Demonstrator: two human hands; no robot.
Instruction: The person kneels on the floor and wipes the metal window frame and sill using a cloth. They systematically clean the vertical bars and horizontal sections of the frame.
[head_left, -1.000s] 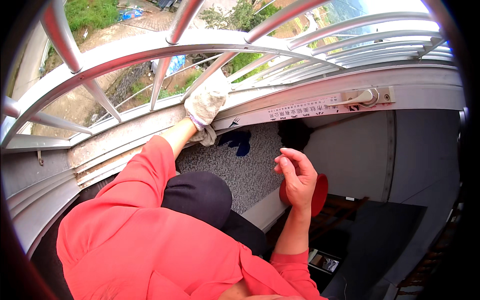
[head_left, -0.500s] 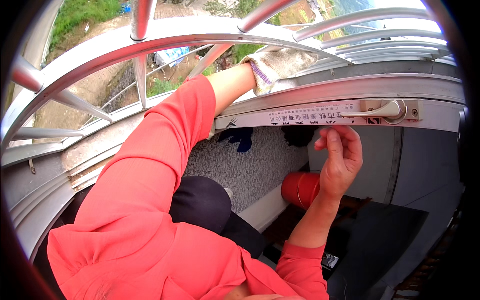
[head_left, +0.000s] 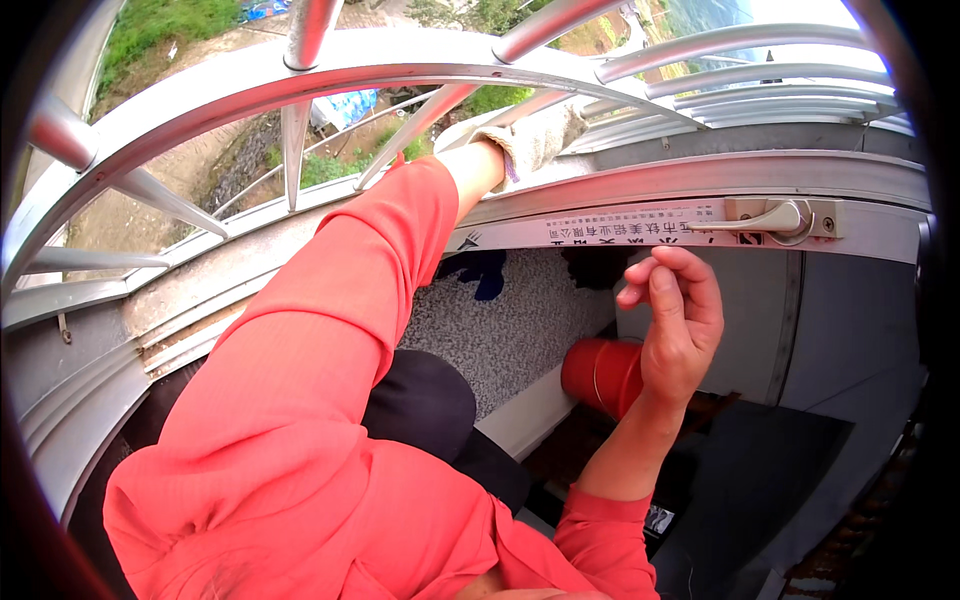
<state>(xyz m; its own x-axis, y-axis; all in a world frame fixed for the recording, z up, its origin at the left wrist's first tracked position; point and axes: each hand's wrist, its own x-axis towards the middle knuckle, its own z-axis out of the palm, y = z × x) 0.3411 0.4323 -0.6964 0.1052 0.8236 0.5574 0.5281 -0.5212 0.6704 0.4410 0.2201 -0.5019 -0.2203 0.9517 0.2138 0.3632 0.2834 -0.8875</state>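
My left arm reaches out over the window frame, and my left hand [head_left: 540, 142] wears a whitish knit work glove [head_left: 525, 150] with a purple line at the cuff. The gloved hand lies against the outer side of the window frame [head_left: 780, 176], below the metal bars. Its fingers are hidden or blurred, so I cannot tell if it grips anything. Bare and raised, my right hand [head_left: 682, 325] is just below the window sash [head_left: 872, 238], left of the pale window handle [head_left: 785, 220]. Its fingers are loosely curled and apart from the thumb, with nothing visible in them.
A curved silver guard rail [head_left: 400, 62] with round bars [head_left: 308, 32] stands outside the window, with ground far below. Inside, a red bucket [head_left: 600, 375] stands beneath my right hand. A dark blue patch [head_left: 488, 277] shows on the speckled grey surface [head_left: 530, 315]. My dark-trousered knee [head_left: 425, 405] is bent below.
My gloved left hand has drawn back to the left along the outside of the frame. My right hand has stayed nearly in place.
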